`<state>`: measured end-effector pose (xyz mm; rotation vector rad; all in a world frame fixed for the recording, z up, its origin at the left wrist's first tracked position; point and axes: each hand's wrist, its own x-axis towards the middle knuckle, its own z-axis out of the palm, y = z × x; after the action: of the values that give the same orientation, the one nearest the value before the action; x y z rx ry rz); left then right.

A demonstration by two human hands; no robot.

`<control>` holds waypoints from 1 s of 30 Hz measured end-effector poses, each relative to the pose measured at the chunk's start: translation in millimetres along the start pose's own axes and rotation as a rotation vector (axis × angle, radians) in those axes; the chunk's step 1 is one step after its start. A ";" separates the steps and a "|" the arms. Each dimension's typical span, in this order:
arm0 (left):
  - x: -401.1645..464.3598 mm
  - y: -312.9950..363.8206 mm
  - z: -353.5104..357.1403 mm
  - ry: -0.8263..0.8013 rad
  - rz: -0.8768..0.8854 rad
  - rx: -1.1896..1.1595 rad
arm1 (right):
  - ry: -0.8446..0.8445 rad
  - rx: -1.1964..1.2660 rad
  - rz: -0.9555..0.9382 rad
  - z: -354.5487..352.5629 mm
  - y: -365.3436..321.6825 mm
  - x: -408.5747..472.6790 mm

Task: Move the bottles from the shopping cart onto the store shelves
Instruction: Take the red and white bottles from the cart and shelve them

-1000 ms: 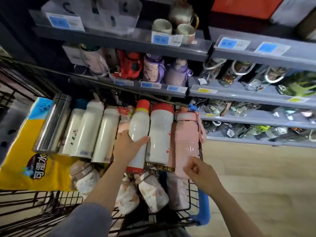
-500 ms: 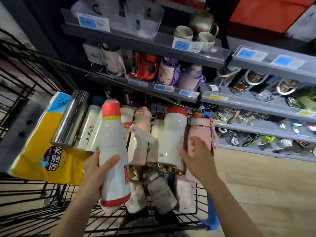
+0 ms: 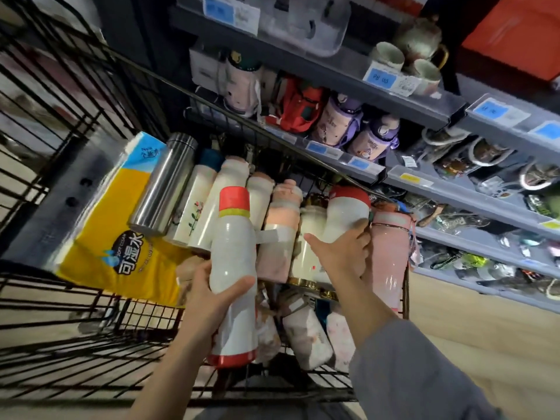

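Shelves (image 3: 430, 189) are sitting packed beside the cart (image 3: 75, 298); your left hand (image 3: 209, 301) is gripping a red-capped bottle (image 3: 233, 268), right hand (image 3: 342, 253) wrapping another bottle (image 3: 345, 213). Yanking it is probably risking the neighbours tumbling.

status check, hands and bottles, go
Left hand grips red-capped white bottle, lifted. Right hand grasps red-lidded bottle in cart. Path to shelves open.

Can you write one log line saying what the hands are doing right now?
left hand: holds red-capped bottle | right hand: grips white bottle in cart | shelves: no cart bottle placed yet
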<state>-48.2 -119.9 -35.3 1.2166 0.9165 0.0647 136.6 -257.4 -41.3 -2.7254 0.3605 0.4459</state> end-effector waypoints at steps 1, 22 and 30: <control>-0.2 1.5 0.8 -0.002 0.013 0.011 | 0.011 0.006 -0.005 0.1 0.8 0.7; -39.5 40.8 62.5 0.024 0.168 0.086 | -0.133 0.750 -0.388 -80.5 83.1 -19.7; -107.1 51.2 194.1 -0.013 0.289 0.033 | -0.061 0.916 -0.571 -190.9 189.2 7.5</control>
<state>25.8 -303.4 76.9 1.3722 0.7274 0.2728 135.8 -502.8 68.6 -1.7907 -0.2049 0.1364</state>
